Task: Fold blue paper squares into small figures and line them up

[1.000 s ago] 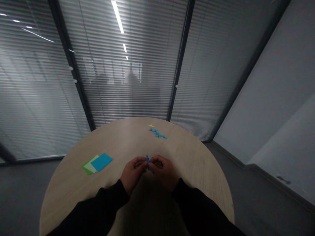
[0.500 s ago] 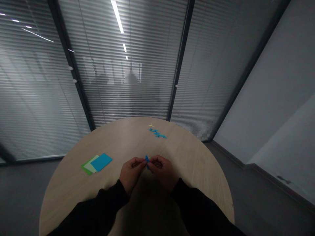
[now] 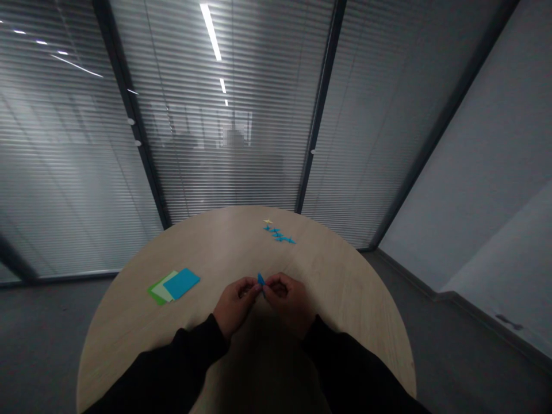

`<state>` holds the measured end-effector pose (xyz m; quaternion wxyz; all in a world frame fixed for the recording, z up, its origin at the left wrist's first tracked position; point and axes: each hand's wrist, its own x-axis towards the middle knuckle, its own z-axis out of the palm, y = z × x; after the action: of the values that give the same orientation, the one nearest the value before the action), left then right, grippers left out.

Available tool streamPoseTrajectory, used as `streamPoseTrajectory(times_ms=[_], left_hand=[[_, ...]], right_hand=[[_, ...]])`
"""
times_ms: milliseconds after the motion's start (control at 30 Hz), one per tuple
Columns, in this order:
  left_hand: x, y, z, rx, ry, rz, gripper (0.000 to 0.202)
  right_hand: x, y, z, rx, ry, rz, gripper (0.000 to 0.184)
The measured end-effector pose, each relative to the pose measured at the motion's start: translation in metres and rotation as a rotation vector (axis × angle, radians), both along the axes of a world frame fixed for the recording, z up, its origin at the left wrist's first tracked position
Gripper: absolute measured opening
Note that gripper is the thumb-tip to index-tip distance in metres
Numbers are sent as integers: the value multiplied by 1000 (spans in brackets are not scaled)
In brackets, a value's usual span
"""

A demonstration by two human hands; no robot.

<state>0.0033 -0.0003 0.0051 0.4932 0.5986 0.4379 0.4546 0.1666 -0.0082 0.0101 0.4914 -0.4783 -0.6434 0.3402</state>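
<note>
The left hand [image 3: 235, 305] and right hand [image 3: 288, 302] close their grips on one small blue folded paper piece [image 3: 261, 280], held above a round wooden desk [image 3: 345, 305]. Three overlapping sheets lie left: blue sheet [image 3: 181, 283], pale green sheet [image 3: 161, 291], green sheet [image 3: 152, 296]. Farther off, one pale yellow paper star [image 3: 268, 221] sits beside about four blue paper figures [image 3: 279, 234].

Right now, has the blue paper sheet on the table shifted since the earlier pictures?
No, the blue paper sheet keeps its place on the wooden table.
</note>
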Motion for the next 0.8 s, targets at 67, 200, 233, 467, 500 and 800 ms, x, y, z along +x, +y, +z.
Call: streamPoseTrajectory(times_ms=[67, 200, 233, 467, 500, 800], left_hand=[[0, 0, 0, 45, 64, 6, 30], [-1, -1, 2, 98, 125, 77, 26], [-1, -1, 3, 103, 119, 97, 26], [-1, -5, 4, 65, 67, 109, 31], [-1, -5, 4, 67, 70, 100, 31], [-9, 4, -6, 79, 17, 25, 25]], right_hand=[[0, 0, 0, 19, -27, -23, 10], [-1, -1, -1, 108, -127, -28, 10], [-1, -2, 0, 138, -152, -16, 10], [-1, -3, -1, 192, -212, -6, 12], [0, -3, -1, 191, -219, -13, 12], [5, -6, 8, 223, -283, 32, 14]])
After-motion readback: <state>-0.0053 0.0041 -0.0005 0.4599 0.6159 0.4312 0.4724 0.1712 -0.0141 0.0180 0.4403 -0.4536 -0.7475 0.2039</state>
